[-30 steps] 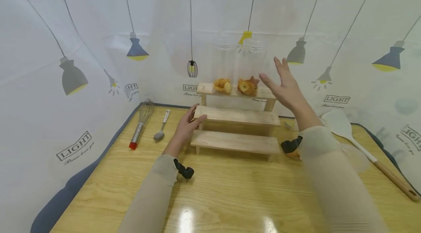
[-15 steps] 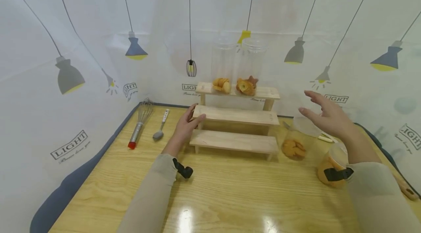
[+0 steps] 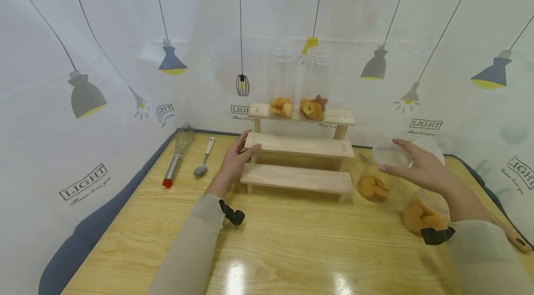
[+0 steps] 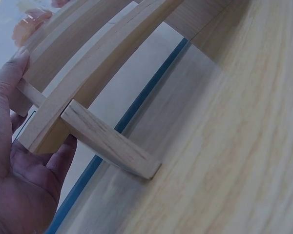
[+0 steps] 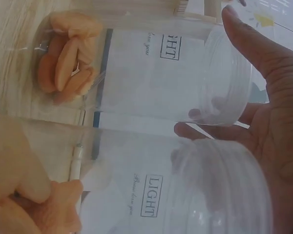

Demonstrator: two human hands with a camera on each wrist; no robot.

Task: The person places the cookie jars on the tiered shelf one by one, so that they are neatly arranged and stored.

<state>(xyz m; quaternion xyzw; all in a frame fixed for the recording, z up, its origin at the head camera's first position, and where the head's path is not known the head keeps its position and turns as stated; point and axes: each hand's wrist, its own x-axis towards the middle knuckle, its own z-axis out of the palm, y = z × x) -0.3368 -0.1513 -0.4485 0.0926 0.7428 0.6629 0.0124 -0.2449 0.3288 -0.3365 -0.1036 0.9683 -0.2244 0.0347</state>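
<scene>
My left hand [image 3: 238, 158] grips the left end of the middle tier of a wooden step shelf [image 3: 300, 144]. In the left wrist view, the thumb lies over one side and the fingers curl beneath the tier [image 4: 83, 78]. At the right, my right hand [image 3: 421, 167] spans the lid [image 3: 390, 153] of a tall clear jar [image 5: 151, 73], thumb at the near edge and fingers at the far edge. Orange-brown cookie-like pieces [image 3: 372, 187] lie in its bottom. Beside it stands a second clear jar [image 3: 425, 214] with larger orange-brown pieces, partly hidden by my right wrist.
Two more clear jars [image 3: 282, 75] with baked-looking pieces stand on the top tier. A whisk [image 3: 177, 158] and a spoon [image 3: 204, 160] lie at the left. A white spatula [image 3: 431, 147] lies behind my right hand. A printed cloth [image 3: 137, 21] hangs behind the wooden table [image 3: 292, 244].
My right hand has moved from beside the top-tier jars to the right and down onto the lid of the jar on the table. The left hand has stayed on the shelf.
</scene>
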